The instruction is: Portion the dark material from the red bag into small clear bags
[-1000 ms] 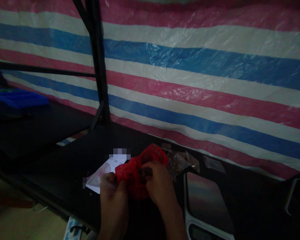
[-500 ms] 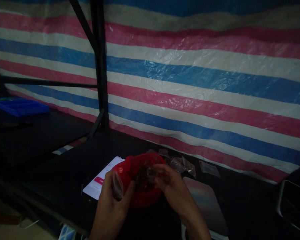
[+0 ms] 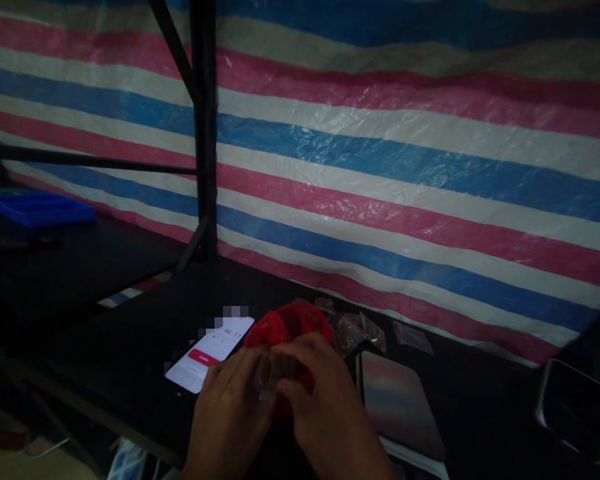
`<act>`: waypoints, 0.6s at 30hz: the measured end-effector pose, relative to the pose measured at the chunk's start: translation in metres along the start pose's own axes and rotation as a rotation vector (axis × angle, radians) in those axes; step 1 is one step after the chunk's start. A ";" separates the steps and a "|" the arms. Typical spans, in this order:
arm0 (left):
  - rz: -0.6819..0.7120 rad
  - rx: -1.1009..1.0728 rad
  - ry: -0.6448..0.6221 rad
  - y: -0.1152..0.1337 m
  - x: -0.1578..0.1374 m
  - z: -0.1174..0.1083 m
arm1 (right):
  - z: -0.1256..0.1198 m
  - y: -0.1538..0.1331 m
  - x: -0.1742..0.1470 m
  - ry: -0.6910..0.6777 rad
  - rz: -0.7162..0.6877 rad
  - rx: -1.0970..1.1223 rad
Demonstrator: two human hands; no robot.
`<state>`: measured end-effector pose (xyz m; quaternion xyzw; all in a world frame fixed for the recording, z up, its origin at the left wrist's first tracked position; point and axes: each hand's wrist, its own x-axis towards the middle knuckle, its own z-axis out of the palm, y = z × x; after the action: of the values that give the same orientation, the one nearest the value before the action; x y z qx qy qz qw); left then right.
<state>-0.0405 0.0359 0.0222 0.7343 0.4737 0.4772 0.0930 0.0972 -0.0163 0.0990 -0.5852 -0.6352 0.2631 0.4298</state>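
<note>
From the head view, the clear bag (image 3: 269, 380) sits between the two hands, just on the near side of the red bag (image 3: 271, 328); neither hand is nearer. The right hand (image 3: 323, 390) pinches its edge, thumb below forefinger; the left hand (image 3: 233, 393) curls against the other side, its thumb hidden, so I can't tell its grip. Nor, in this gloom, the bag's long axis.
</note>
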 end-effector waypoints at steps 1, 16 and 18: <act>-0.024 0.005 -0.024 0.002 0.000 0.000 | 0.001 -0.003 0.000 -0.018 -0.033 -0.062; -0.342 -0.189 -0.103 0.004 -0.003 -0.001 | 0.009 -0.020 0.012 -0.113 -0.209 -0.169; -0.332 -0.206 -0.073 0.003 -0.005 0.000 | 0.005 -0.018 0.015 -0.066 -0.232 -0.142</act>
<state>-0.0392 0.0303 0.0208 0.6494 0.5334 0.4744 0.2621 0.0841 -0.0045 0.1151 -0.5278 -0.7295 0.1852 0.3936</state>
